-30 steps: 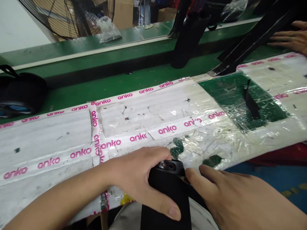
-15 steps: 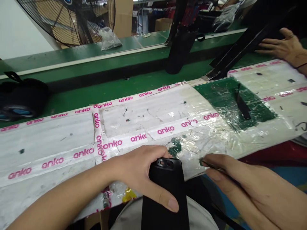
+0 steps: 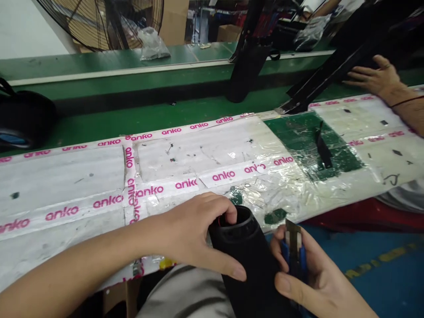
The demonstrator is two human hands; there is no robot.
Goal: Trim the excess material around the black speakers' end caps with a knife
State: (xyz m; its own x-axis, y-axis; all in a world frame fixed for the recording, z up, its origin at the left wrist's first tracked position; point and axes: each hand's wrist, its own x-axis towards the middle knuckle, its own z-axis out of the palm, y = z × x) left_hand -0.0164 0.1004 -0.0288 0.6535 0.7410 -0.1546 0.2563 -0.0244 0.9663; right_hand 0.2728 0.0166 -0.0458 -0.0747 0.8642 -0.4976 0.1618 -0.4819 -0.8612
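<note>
Near the bench's front edge, my left hand (image 3: 212, 238) grips the rim of a black tube (image 3: 245, 260) that looks like a portable speaker's body. My fingers hook into its open upper end while the thumb lies along its side. The tube tilts over my lap, its lower part running out of view. Close beside it on the right, my right hand (image 3: 311, 274) is closed around a blue utility knife (image 3: 293, 247). A wide metal blade points up from the knife; I cannot tell whether my right fingertips also touch the tube.
White sheets with pink-lettered tape cover the bench (image 3: 188, 157), scattered with small dark scraps. A black strip (image 3: 323, 148) lies farther right. A black speaker (image 3: 24, 117) sits at far left, another black cylinder (image 3: 243, 75) behind. Another person's hand (image 3: 377, 77) is at upper right.
My right hand has turned and moved down and left toward the tube, bringing the knife into plain view. The tube has tilted, so its open end now shows.
</note>
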